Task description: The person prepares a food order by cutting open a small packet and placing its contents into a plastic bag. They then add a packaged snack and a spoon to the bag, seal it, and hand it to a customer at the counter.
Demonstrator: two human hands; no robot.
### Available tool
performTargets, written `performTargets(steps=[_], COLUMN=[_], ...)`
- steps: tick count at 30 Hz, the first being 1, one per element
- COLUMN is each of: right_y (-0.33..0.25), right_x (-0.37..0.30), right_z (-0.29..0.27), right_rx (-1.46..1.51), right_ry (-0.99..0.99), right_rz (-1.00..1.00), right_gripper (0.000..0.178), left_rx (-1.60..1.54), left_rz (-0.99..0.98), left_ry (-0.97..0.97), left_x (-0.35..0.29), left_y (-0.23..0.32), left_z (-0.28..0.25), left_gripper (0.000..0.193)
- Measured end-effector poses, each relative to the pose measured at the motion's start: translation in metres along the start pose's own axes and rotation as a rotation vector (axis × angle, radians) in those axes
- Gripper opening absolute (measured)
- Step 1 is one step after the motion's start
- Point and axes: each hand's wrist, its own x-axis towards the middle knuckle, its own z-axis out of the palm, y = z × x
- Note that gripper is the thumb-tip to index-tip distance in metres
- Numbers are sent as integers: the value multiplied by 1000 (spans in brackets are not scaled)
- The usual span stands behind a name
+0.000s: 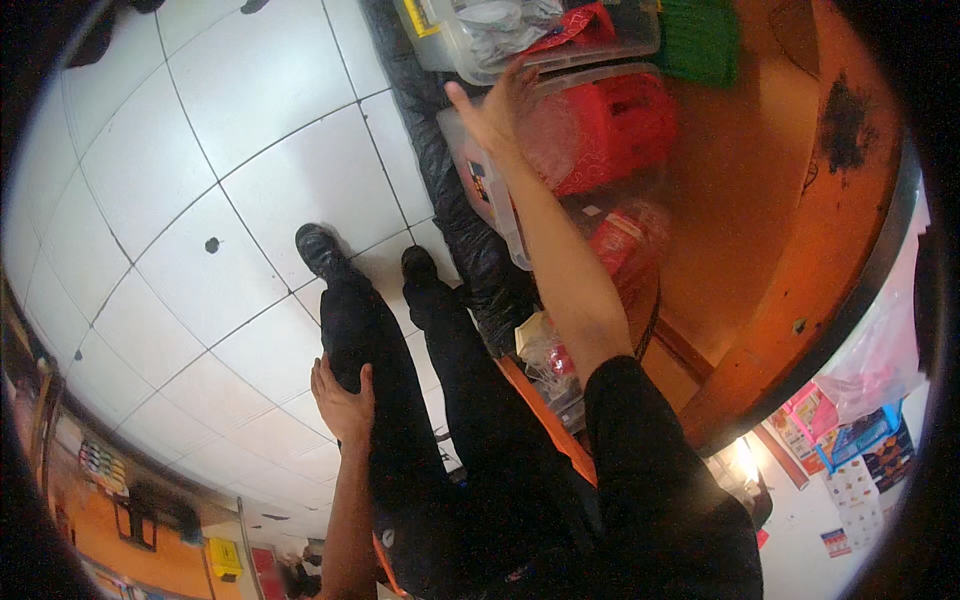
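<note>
My right hand reaches out over two clear plastic bins, thumb and fingers apart, nothing visibly held. Its fingertips are at the near edge of the far bin, which holds grey-white plastic and red packaging; I cannot tell whether they touch. Below the forearm lies the nearer clear bin with red plastic-wrapped goods in it. My left hand is by my dark-trousered leg, fingers spread; whether it rests on the leg is unclear.
Right of the bins rises an orange wooden counter, with a green basket at its far end. Black plastic wrapping runs along the bins' left side. Clear bags sit near my right elbow. White floor tiles spread left.
</note>
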Motion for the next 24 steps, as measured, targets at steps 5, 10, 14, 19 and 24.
performTargets(steps=[5, 10, 14, 19, 24], right_y=[130, 236, 260, 195, 244], right_x=[-9, 18, 23, -66, -153], right_z=[-4, -88, -43, -4, 11], right_rx=[175, -174, -354, -280, 154], right_ry=[349, -93, -5, -191, -503], right_rz=[234, 444, 304, -55, 6], right_gripper=[90, 87, 72, 49, 32], left_rx=[20, 5, -12, -13, 38], left_rz=[10, 1, -10, -11, 14], left_ry=[-44, -52, -51, -51, -36], left_x=[15, 23, 16, 10, 6], left_y=[-9, -9, -6, -2, -2], left_z=[-11, -14, -11, -1, 10], left_gripper=[71, 66, 59, 57, 56])
